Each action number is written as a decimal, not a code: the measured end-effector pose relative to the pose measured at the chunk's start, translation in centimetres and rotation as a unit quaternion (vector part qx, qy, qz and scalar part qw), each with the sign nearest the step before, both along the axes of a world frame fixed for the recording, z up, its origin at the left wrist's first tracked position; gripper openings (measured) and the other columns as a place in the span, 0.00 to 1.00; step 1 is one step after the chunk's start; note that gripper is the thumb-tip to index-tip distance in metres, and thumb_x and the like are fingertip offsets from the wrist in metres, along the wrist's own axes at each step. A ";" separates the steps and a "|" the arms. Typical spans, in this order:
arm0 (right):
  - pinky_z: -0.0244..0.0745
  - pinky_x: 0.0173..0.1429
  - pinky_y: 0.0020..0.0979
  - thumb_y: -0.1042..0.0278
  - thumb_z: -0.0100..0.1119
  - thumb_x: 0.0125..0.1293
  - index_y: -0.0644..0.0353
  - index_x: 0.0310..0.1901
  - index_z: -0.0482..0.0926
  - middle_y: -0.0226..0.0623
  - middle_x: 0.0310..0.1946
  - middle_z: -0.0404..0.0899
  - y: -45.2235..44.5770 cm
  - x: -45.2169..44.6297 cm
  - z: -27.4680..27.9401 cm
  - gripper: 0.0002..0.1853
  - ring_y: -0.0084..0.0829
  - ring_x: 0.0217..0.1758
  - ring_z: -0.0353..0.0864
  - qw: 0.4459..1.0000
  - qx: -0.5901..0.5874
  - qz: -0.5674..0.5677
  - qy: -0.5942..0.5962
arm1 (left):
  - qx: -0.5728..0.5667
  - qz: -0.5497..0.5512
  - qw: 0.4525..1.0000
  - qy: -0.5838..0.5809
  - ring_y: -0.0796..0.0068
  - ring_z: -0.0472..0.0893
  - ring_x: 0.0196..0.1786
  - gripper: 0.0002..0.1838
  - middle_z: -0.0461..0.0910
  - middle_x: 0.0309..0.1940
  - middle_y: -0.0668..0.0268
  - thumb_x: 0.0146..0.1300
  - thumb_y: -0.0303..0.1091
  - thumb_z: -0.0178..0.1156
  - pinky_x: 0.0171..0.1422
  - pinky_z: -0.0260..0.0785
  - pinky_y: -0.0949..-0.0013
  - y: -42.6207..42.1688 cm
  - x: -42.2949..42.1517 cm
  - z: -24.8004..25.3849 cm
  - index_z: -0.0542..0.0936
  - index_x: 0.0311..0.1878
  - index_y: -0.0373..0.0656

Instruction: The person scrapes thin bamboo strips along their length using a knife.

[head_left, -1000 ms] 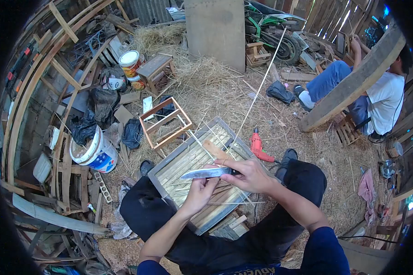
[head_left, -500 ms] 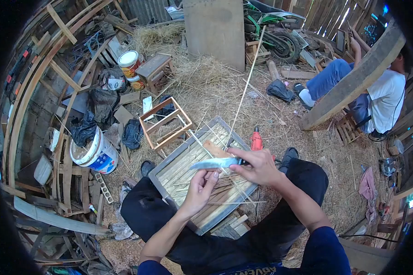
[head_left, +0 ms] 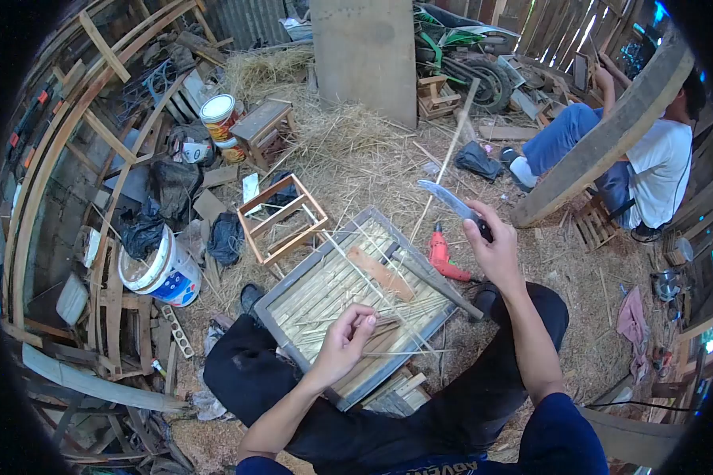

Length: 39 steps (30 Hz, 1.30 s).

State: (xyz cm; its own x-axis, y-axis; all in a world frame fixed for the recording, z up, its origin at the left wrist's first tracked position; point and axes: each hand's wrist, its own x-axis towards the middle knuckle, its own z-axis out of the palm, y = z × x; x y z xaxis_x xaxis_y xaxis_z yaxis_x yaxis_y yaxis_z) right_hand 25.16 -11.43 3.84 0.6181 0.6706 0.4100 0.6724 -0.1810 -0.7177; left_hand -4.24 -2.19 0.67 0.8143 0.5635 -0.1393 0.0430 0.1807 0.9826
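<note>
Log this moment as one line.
Right hand: holds knife, blade pointing forward-left | Left hand: above slatted board, grip unclear | On board: hammer, thin strips | Floor: red drill

one head-worn camera looks forward and steeply down, with the wearer's legs (head_left: 249, 368) and the bench (head_left: 313, 264) close below it and the tall board (head_left: 364, 63) farther off, at the top.

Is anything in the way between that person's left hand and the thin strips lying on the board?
Nothing visible is. The left hand is close by the thin strips, with no object between them. The knife, held in the right hand, is off toward the far right, away from that gap.
</note>
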 end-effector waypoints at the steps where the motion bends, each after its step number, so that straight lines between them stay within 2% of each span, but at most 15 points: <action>1: 0.70 0.28 0.29 0.60 0.63 0.66 0.55 0.52 0.81 0.36 0.21 0.79 -0.3 0.1 0.1 0.15 0.26 0.21 0.79 1.000 -0.001 0.004 -0.009 | -0.008 -0.005 1.000 0.004 0.89 0.68 0.37 0.08 0.74 0.36 0.73 0.76 0.32 0.52 0.42 0.63 0.79 -0.2 0.1 -0.1 0.73 0.51 0.38; 4: 0.76 0.30 0.30 0.59 0.63 0.67 0.57 0.51 0.80 0.38 0.26 0.83 -0.8 -1.1 -0.3 0.15 0.30 0.25 0.85 0.999 0.001 0.040 -0.013 | -0.017 0.005 1.000 -0.003 0.90 0.67 0.34 0.10 0.73 0.34 0.75 0.75 0.37 0.54 0.38 0.61 0.80 -0.1 0.5 -0.7 0.73 0.51 0.42; 7: 0.78 0.31 0.32 0.57 0.63 0.67 0.57 0.50 0.81 0.39 0.29 0.85 -0.7 -3.0 -0.4 0.15 0.32 0.27 0.87 0.990 -0.059 0.131 -0.006 | -0.078 -0.003 0.997 0.009 0.89 0.65 0.31 0.10 0.74 0.34 0.73 0.75 0.37 0.54 0.32 0.57 0.80 0.1 0.4 0.3 0.73 0.53 0.43; 11: 0.77 0.29 0.32 0.55 0.64 0.66 0.58 0.45 0.82 0.38 0.27 0.84 0.2 -5.2 -1.0 0.15 0.31 0.24 0.86 0.970 -0.084 0.228 -0.012 | -0.116 -0.007 0.993 0.006 0.88 0.63 0.26 0.11 0.74 0.30 0.71 0.75 0.37 0.53 0.28 0.53 0.80 0.4 0.7 -0.1 0.71 0.56 0.46; 14: 0.75 0.28 0.32 0.58 0.65 0.64 0.59 0.45 0.82 0.37 0.26 0.83 1.2 -6.4 -1.9 0.15 0.32 0.23 0.84 0.965 -0.041 0.258 -0.034 | -0.141 0.015 0.990 -0.021 0.87 0.62 0.24 0.11 0.73 0.27 0.72 0.75 0.37 0.52 0.27 0.52 0.80 0.2 1.5 -0.6 0.71 0.56 0.47; 16: 0.74 0.28 0.32 0.59 0.66 0.63 0.58 0.46 0.82 0.37 0.27 0.83 1.5 -6.7 -2.1 0.14 0.33 0.24 0.83 0.960 -0.041 0.272 -0.047 | -0.170 0.027 0.985 -0.009 0.86 0.62 0.23 0.10 0.73 0.25 0.72 0.76 0.38 0.51 0.27 0.52 0.80 0.4 1.8 -0.4 0.70 0.55 0.47; 22: 0.74 0.29 0.33 0.58 0.66 0.63 0.59 0.45 0.82 0.38 0.26 0.83 2.5 -7.4 -2.3 0.15 0.35 0.24 0.83 0.957 -0.023 0.285 -0.047 | -0.151 0.026 0.988 -0.005 0.86 0.61 0.23 0.11 0.71 0.24 0.72 0.77 0.40 0.51 0.24 0.51 0.79 1.1 1.6 0.0 0.71 0.52 0.46; 25: 0.74 0.29 0.35 0.58 0.66 0.63 0.59 0.46 0.81 0.38 0.26 0.82 2.4 -7.8 -1.9 0.15 0.36 0.24 0.82 0.951 -0.063 0.298 -0.057 | -0.129 0.012 0.991 0.021 0.87 0.66 0.26 0.12 0.71 0.25 0.73 0.77 0.41 0.51 0.26 0.58 0.80 1.4 1.6 0.6 0.72 0.53 0.44; 28: 0.74 0.28 0.39 0.54 0.64 0.65 0.55 0.44 0.81 0.41 0.24 0.81 2.5 -8.3 -2.5 0.15 0.41 0.25 0.83 0.948 -0.047 0.310 -0.057 | -0.146 -0.036 0.989 0.001 0.87 0.66 0.26 0.11 0.71 0.26 0.73 0.77 0.39 0.51 0.26 0.58 0.80 1.9 1.6 0.2 0.71 0.54 0.45; 31: 0.73 0.28 0.40 0.53 0.64 0.65 0.55 0.42 0.81 0.39 0.23 0.80 2.4 -8.7 -2.6 0.14 0.41 0.25 0.83 0.932 -0.060 0.353 -0.058 | -0.160 -0.009 0.987 -0.031 0.88 0.65 0.26 0.10 0.71 0.29 0.73 0.77 0.37 0.50 0.27 0.58 0.80 1.2 1.9 -0.1 0.69 0.55 0.45; 34: 0.73 0.27 0.39 0.52 0.64 0.64 0.55 0.40 0.80 0.38 0.22 0.79 2.2 -8.9 -2.5 0.15 0.40 0.25 0.82 0.932 -0.039 0.353 -0.068 | -0.148 -0.016 0.989 -0.005 0.88 0.65 0.27 0.09 0.70 0.30 0.74 0.77 0.36 0.49 0.28 0.56 0.81 1.2 1.8 0.1 0.67 0.55 0.46; 37: 0.72 0.26 0.38 0.51 0.64 0.64 0.54 0.40 0.80 0.36 0.20 0.78 2.2 -8.4 -2.2 0.15 0.38 0.23 0.81 0.925 -0.017 0.371 -0.086 | -0.127 -0.043 0.991 -0.009 0.87 0.61 0.26 0.09 0.66 0.27 0.76 0.76 0.35 0.50 0.26 0.49 0.79 1.4 1.8 -0.2 0.67 0.55 0.48; 39: 0.68 0.25 0.36 0.53 0.67 0.61 0.55 0.39 0.80 0.34 0.20 0.75 2.0 -8.1 -2.0 0.15 0.35 0.21 0.79 0.920 -0.027 0.369 -0.132 | -0.118 -0.046 0.992 -0.007 0.87 0.59 0.25 0.08 0.64 0.26 0.76 0.76 0.34 0.49 0.26 0.47 0.78 1.1 1.7 0.1 0.67 0.55 0.48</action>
State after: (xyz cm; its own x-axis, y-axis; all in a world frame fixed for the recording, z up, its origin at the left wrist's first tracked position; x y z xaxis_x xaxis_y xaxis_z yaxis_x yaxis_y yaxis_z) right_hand 17.10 -9.43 1.81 -0.1302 0.8913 0.4343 0.7758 0.3644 -0.5151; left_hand -2.54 -1.13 0.77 0.8641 0.4392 -0.2458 0.0562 0.4012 0.9143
